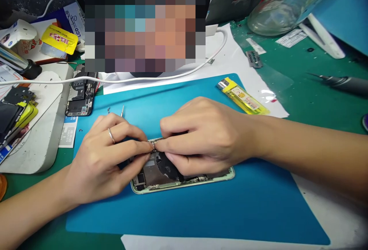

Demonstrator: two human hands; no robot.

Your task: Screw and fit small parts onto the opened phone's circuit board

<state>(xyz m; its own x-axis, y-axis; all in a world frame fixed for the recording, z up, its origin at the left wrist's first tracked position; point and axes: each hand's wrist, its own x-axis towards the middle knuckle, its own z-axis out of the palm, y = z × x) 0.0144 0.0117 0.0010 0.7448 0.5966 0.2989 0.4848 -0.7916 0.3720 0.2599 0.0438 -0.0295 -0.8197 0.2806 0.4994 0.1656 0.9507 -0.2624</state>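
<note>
An opened phone with a pale green frame lies on a blue mat, its insides showing. Both hands rest over it and hide most of it. My left hand, with a ring on one finger, pinches its fingertips together at a small metal part above the phone. My right hand meets it from the right, fingers pressed together on the same small part. Which piece of the phone this part belongs to is hidden by the fingers.
A yellow lighter lies at the mat's far right corner. A thin tool and tiny screws lie beyond my left hand. Phone parts and a white tray sit left; a glass jar and screwdriver right. A white cable crosses behind.
</note>
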